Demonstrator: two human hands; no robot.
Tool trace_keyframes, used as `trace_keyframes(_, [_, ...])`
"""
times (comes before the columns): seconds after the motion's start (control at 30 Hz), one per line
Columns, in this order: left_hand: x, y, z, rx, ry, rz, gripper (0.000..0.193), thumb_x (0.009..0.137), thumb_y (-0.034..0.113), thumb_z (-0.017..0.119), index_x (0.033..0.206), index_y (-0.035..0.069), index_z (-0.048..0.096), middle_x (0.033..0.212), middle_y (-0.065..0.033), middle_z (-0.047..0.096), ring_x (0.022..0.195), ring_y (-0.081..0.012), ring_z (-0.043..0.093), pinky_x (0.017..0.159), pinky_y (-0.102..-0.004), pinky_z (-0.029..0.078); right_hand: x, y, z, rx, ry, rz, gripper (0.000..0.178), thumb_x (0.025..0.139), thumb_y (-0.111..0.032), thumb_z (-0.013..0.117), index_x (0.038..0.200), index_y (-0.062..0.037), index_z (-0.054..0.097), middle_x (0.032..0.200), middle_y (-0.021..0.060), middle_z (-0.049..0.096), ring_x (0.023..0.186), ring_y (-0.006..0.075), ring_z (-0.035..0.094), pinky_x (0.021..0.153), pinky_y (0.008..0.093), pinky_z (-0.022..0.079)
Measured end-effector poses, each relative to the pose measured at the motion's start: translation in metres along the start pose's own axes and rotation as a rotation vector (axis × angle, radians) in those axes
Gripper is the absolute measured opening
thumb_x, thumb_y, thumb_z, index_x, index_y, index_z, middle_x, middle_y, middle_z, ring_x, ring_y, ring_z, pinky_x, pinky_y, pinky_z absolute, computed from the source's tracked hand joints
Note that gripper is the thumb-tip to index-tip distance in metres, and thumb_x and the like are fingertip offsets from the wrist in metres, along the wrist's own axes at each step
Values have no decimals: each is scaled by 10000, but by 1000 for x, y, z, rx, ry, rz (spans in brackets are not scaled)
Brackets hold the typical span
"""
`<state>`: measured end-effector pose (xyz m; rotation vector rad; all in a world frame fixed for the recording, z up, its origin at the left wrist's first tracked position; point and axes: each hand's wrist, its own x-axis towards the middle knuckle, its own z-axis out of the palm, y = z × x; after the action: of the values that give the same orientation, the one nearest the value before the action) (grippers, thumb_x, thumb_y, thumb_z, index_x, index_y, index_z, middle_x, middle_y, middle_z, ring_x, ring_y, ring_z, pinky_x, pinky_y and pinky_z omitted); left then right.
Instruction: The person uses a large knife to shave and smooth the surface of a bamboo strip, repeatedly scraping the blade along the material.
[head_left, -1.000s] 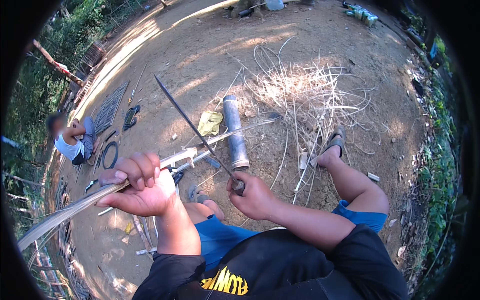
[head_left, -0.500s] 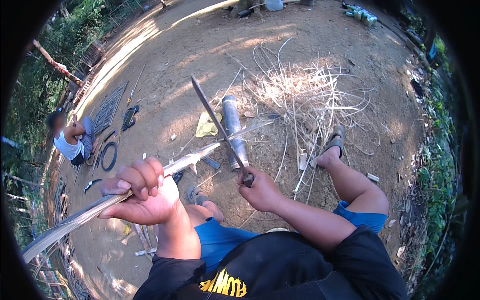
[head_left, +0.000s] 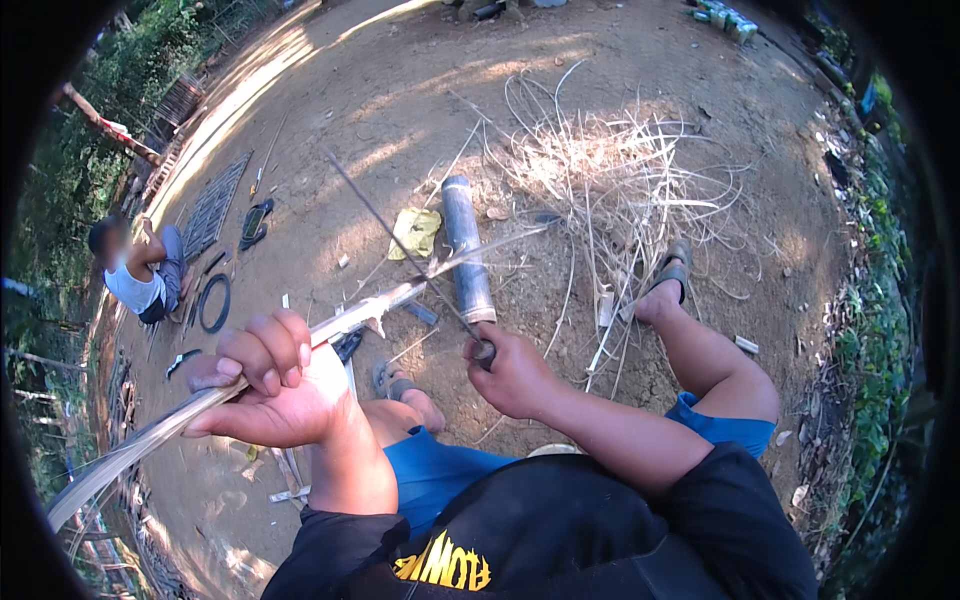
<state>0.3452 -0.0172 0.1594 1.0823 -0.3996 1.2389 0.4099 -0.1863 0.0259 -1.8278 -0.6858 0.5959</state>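
Note:
My left hand (head_left: 275, 380) is closed round a long split stick (head_left: 365, 308) with pale, frayed wood. The stick runs from the lower left up toward the middle. In my right hand (head_left: 512, 372) is the handle of a long-bladed machete (head_left: 386, 225). Its thin dark blade points up and left and crosses the stick beyond my left hand, at a raised sliver. Beneath the far end of the stick a dark tube (head_left: 465, 250) lies on the ground, beside a crumpled yellow sheet (head_left: 415, 233).
A tangled heap of pale thin strips (head_left: 610, 180) lies ahead, to the right, near my sandalled right foot (head_left: 660, 295). At the left a person (head_left: 140, 275) in a white top sits near a black ring (head_left: 213, 303) and a slatted panel (head_left: 215, 205). Plants (head_left: 870, 370) line the right edge.
The machete blade has tilted further left and now shows its thin edge. Its crossing point has shifted slightly nearer my left hand along the stick. Both hands moved slightly left.

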Motion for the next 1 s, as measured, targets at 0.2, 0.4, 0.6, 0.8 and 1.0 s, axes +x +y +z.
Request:
trace_keyframes(0.2, [3, -1, -5, -45, -72, 32, 545, 926, 630, 420, 921, 99, 544, 575, 33, 349, 463, -83, 313, 466, -247, 300, -4, -21, -5, -22, -28, -113, 159, 797, -97, 616, 938, -27, 600, 792, 190, 649, 745, 333, 664, 676, 401, 500])
trace_keyframes(0.4, [0, 2, -5, -5, -28, 3, 523, 899, 619, 503, 898, 103, 590, 573, 53, 358, 457, -66, 320, 478, -229, 276, 2, -8, -4, -64, 16, -77, 177, 799, -90, 610, 964, -29, 587, 791, 209, 649, 760, 384, 656, 684, 433, 501])
trace_keyframes(0.6, [2, -5, -2, 4, 68, 26, 527, 886, 630, 515, 866, 109, 592, 571, 53, 355, 457, -62, 310, 471, -226, 272, 18, 29, -16, -175, 61, 94, 170, 806, -109, 599, 960, -41, 579, 800, 219, 642, 805, 412, 639, 707, 465, 502])
trace_keyframes(0.8, [2, 1, -18, 20, 15, 34, 549, 928, 648, 405, 915, 118, 550, 568, 43, 352, 453, -71, 315, 460, -230, 263, 10, 3, -4, -202, -4, -11, 201, 803, -135, 600, 978, -39, 583, 845, 228, 656, 833, 422, 636, 747, 483, 505])
trace_keyframes(1.0, [6, -5, -10, 43, 127, 31, 543, 882, 644, 505, 850, 111, 598, 567, 57, 332, 457, -57, 297, 464, -219, 287, 34, 72, -27, -302, 134, 121, 240, 801, -132, 596, 1019, -34, 591, 869, 235, 658, 845, 412, 645, 767, 470, 510])
